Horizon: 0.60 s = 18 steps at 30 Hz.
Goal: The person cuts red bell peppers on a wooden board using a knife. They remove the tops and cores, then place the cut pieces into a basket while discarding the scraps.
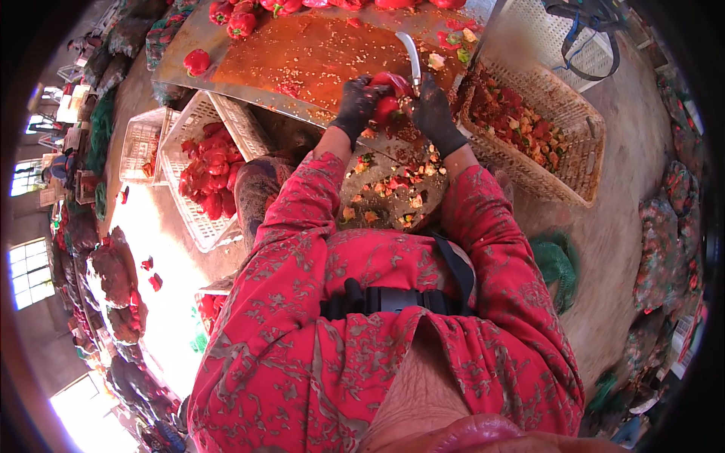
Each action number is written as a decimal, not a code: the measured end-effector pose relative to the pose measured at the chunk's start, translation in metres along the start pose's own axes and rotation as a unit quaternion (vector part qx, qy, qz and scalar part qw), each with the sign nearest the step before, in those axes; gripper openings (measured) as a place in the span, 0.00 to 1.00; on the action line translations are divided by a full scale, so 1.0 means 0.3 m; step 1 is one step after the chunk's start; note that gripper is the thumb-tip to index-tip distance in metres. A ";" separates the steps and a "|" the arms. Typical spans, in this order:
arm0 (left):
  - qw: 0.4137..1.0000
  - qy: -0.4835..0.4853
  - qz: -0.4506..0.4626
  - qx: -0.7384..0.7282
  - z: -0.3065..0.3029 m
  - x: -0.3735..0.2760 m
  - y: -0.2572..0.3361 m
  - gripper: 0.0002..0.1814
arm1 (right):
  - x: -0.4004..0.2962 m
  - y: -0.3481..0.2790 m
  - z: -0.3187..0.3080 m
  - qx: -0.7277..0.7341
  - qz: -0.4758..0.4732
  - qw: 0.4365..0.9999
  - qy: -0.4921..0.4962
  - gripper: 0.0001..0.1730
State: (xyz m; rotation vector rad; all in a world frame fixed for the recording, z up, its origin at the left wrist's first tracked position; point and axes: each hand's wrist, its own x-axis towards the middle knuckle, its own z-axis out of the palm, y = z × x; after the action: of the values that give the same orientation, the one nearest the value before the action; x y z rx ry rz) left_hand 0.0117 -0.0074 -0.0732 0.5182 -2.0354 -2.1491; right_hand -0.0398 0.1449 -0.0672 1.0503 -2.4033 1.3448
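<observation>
Both my hands wear dark gloves and meet over the near edge of a metal worktable (249,62), wet and scattered with pale seeds. In my left hand (358,105) is a red bell pepper (391,85), which looks cut open; my fingers hide part of it. My right hand (433,113) grips a knife (410,54) with a curved blade pointing up and away. Below my hands, pepper cores and scraps (396,184) lie on a surface between my knees. More whole red peppers (242,24) sit along the table's far side.
To the right, a plastic crate (578,147) holds cores and red scraps. A white crate (195,226) on the left contains cut red peppers (215,167). Green netting (552,266) lies on the floor at right. Filled mesh sacks (657,249) stand along the right side.
</observation>
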 end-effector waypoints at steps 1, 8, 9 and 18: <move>0.995 -0.008 -0.016 -0.098 -0.019 0.016 -0.014 0.15 | 0.004 0.016 0.004 -0.001 -0.050 0.998 0.036 0.19; 0.875 -0.122 -0.104 -0.456 -0.083 0.057 0.011 0.14 | 0.072 0.164 0.102 0.420 0.294 0.853 0.099 0.13; 0.882 -0.113 -0.083 -0.449 -0.082 0.055 0.029 0.14 | 0.083 0.156 0.115 0.238 0.213 0.939 0.128 0.13; 0.869 -0.226 -0.069 -0.434 -0.048 -0.042 0.199 0.16 | 0.078 -0.055 0.060 0.175 -0.107 0.979 -0.016 0.20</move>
State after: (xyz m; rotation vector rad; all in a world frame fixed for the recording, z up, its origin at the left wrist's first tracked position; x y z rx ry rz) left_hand 0.0203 -0.0214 -0.0125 0.0191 -0.9231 -3.1449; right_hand -0.0429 0.1132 -0.0551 1.3803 -2.0433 1.7180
